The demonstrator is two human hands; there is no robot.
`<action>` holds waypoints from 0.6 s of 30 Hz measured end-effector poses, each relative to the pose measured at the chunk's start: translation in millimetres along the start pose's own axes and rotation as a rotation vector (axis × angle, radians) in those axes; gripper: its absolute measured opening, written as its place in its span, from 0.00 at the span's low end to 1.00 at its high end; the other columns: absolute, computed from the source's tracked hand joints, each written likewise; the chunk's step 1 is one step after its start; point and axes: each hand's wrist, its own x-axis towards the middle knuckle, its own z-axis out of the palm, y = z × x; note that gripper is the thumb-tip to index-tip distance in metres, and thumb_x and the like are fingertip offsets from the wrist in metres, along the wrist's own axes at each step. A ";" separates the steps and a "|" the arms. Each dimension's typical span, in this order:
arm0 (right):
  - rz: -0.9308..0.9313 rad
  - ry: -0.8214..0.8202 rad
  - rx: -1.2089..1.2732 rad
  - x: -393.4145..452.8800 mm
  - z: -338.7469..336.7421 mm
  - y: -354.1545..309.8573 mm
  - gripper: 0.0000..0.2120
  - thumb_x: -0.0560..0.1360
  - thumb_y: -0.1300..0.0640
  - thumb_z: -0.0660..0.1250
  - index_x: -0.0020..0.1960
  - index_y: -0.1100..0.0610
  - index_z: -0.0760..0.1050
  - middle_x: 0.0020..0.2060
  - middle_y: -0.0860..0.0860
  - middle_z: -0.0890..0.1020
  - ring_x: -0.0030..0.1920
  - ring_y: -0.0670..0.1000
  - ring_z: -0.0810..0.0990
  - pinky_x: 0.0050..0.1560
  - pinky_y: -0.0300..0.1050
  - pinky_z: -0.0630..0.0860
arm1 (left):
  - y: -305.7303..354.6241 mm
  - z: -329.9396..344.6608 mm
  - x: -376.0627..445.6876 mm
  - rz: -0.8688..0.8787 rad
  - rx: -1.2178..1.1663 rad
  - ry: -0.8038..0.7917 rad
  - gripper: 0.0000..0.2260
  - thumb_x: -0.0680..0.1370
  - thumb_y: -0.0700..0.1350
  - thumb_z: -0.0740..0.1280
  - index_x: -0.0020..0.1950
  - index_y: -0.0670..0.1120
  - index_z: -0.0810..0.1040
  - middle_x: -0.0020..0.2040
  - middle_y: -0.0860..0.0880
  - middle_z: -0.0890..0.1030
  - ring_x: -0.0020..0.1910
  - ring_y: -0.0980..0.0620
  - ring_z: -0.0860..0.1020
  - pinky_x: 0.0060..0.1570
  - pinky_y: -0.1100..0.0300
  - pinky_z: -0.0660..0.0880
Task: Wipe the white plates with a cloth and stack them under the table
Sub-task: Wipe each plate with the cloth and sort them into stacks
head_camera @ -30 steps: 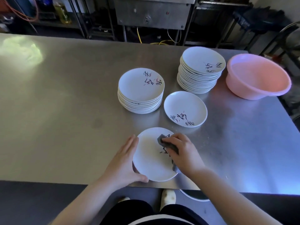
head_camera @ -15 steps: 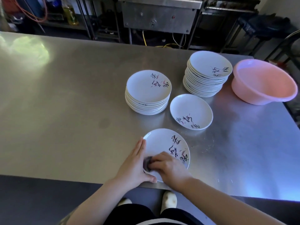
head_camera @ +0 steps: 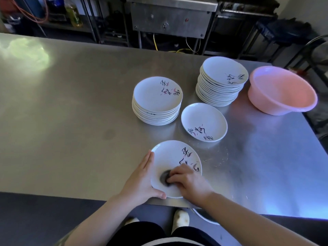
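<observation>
- The right hand has its fingers curled over a small dark cloth and presses it onto the near plate; only the left edge of the cloth shows past the fingertips, and it is blurred.
- The left hand lies with fingers straight along the plate's left rim and the thumb hooked round its near edge, steadying it without closing on it.
- The plate is white and sits on the steel table close to the near edge, between the two hands. Black brush-style characters with pink leaf marks run down its right side; the lowest ones are covered by the right hand and none can be read.
- Just beyond the right hand a single plate lies alone, with the same kind of writing along its near rim, also illegible.
- Further out, straight ahead of the hands, stands a short stack of plates; to its right and further away is a taller stack. Both top plates carry the same unreadable script.
- Right of the taller stack, touching or nearly touching it, is a pink plastic basin at the table's far right corner.
- Below the table edge, beneath the right forearm, a pale curved rim shows, mostly hidden; what it belongs to cannot be told.
- Two pale shoes show by the person's dark trousers.
- Beyond the table, a yellow-green bottle stands among dim metal racks, its label unreadable.
</observation>
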 end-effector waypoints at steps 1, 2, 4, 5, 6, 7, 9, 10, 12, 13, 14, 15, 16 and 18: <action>0.012 0.021 0.005 -7.0 -3.7 5.9 0.12 0.67 0.63 0.69 0.45 0.49 0.84 0.46 0.43 0.81 0.46 0.49 0.77 0.45 0.41 0.77 | 0.0 0.1 -0.3 -0.001 0.017 0.005 0.63 0.60 0.55 0.81 0.80 0.49 0.39 0.73 0.63 0.34 0.73 0.66 0.41 0.70 0.70 0.48; 0.034 0.024 0.021 -10.2 -7.0 10.8 0.11 0.68 0.63 0.69 0.44 0.49 0.84 0.46 0.42 0.81 0.47 0.49 0.77 0.45 0.42 0.78 | 0.3 -0.1 -0.7 -0.002 0.039 0.010 0.63 0.60 0.57 0.81 0.80 0.49 0.39 0.73 0.63 0.34 0.75 0.65 0.41 0.71 0.69 0.48; 0.093 -0.026 0.059 -6.3 -12.7 15.9 0.11 0.69 0.62 0.67 0.45 0.49 0.84 0.47 0.43 0.81 0.49 0.50 0.77 0.48 0.45 0.78 | 0.4 -2.0 -1.2 0.009 0.106 0.020 0.63 0.60 0.60 0.80 0.80 0.50 0.39 0.74 0.63 0.34 0.77 0.62 0.39 0.72 0.67 0.45; 0.127 -0.048 0.082 -2.0 -15.4 16.7 0.11 0.69 0.61 0.67 0.45 0.50 0.84 0.47 0.43 0.81 0.51 0.50 0.77 0.51 0.46 0.77 | 0.1 -3.5 -1.3 0.031 0.150 0.020 0.63 0.60 0.62 0.79 0.80 0.50 0.39 0.74 0.62 0.34 0.77 0.61 0.37 0.73 0.67 0.43; 0.168 -0.031 0.105 3.6 -19.5 16.9 0.11 0.68 0.62 0.68 0.46 0.51 0.85 0.47 0.44 0.81 0.51 0.51 0.78 0.53 0.46 0.76 | 0.4 -5.9 -1.0 0.070 0.197 0.021 0.62 0.60 0.63 0.78 0.80 0.51 0.40 0.75 0.60 0.33 0.76 0.61 0.34 0.72 0.67 0.40; 0.219 0.035 0.122 10.6 -24.8 18.2 0.11 0.68 0.63 0.69 0.46 0.52 0.85 0.46 0.44 0.81 0.51 0.51 0.78 0.54 0.44 0.75 | 0.2 -9.1 0.5 0.123 0.246 0.015 0.61 0.60 0.64 0.78 0.80 0.53 0.40 0.76 0.59 0.32 0.75 0.61 0.31 0.72 0.67 0.37; 0.293 0.237 0.081 28.1 -35.3 23.8 0.10 0.68 0.66 0.73 0.46 0.54 0.84 0.45 0.47 0.81 0.49 0.51 0.78 0.49 0.42 0.74 | 1.5 -18.5 6.4 0.235 0.324 -0.044 0.57 0.62 0.65 0.76 0.79 0.55 0.43 0.77 0.60 0.33 0.73 0.64 0.29 0.70 0.68 0.33; 0.294 0.303 0.036 37.1 -37.8 27.1 0.10 0.67 0.67 0.73 0.46 0.55 0.84 0.44 0.48 0.81 0.48 0.52 0.77 0.47 0.43 0.74 | 2.9 -23.8 11.2 0.279 0.345 -0.103 0.54 0.64 0.64 0.76 0.80 0.55 0.46 0.77 0.61 0.35 0.72 0.66 0.30 0.69 0.70 0.33; 0.221 0.299 -0.048 53.2 -37.9 30.6 0.08 0.68 0.68 0.73 0.45 0.58 0.84 0.43 0.51 0.81 0.47 0.56 0.76 0.41 0.48 0.77 | 5.9 -32.1 24.3 0.347 0.401 -0.232 0.47 0.68 0.62 0.74 0.80 0.55 0.51 0.78 0.62 0.41 0.74 0.66 0.34 0.71 0.69 0.35; 0.180 0.244 -0.088 58.2 -35.4 32.1 0.08 0.69 0.67 0.72 0.45 0.58 0.84 0.43 0.52 0.81 0.47 0.58 0.76 0.39 0.51 0.78 | 7.0 -34.4 30.9 0.378 0.444 -0.281 0.46 0.69 0.62 0.73 0.80 0.54 0.51 0.79 0.61 0.43 0.75 0.65 0.37 0.74 0.66 0.37; 0.152 0.190 -0.127 61.0 -32.2 33.8 0.07 0.70 0.65 0.71 0.46 0.57 0.84 0.44 0.52 0.81 0.48 0.58 0.77 0.38 0.53 0.79 | 6.5 -35.3 36.7 0.394 0.485 -0.316 0.46 0.70 0.62 0.72 0.80 0.54 0.50 0.79 0.61 0.44 0.76 0.64 0.39 0.75 0.65 0.38; 0.134 0.151 -0.167 62.0 -29.3 35.8 0.07 0.70 0.64 0.71 0.47 0.57 0.84 0.45 0.51 0.81 0.49 0.58 0.77 0.38 0.54 0.79 | 4.5 -35.4 41.3 0.397 0.515 -0.337 0.46 0.71 0.63 0.71 0.80 0.54 0.49 0.79 0.60 0.44 0.77 0.63 0.40 0.75 0.65 0.38; 0.123 0.126 -0.204 62.0 -26.3 38.3 0.07 0.70 0.63 0.72 0.47 0.56 0.84 0.46 0.51 0.81 0.50 0.58 0.77 0.37 0.54 0.80 | 2.0 -35.0 44.1 0.394 0.530 -0.344 0.46 0.71 0.64 0.70 0.80 0.54 0.48 0.79 0.61 0.44 0.77 0.62 0.41 0.74 0.66 0.38; 0.133 0.100 -0.259 59.1 -24.4 40.8 0.09 0.69 0.63 0.74 0.47 0.53 0.84 0.45 0.48 0.81 0.48 0.56 0.78 0.34 0.51 0.79 | -1.8 -32.7 43.5 0.391 0.526 -0.323 0.46 0.71 0.66 0.69 0.80 0.55 0.47 0.79 0.61 0.43 0.77 0.62 0.41 0.73 0.67 0.38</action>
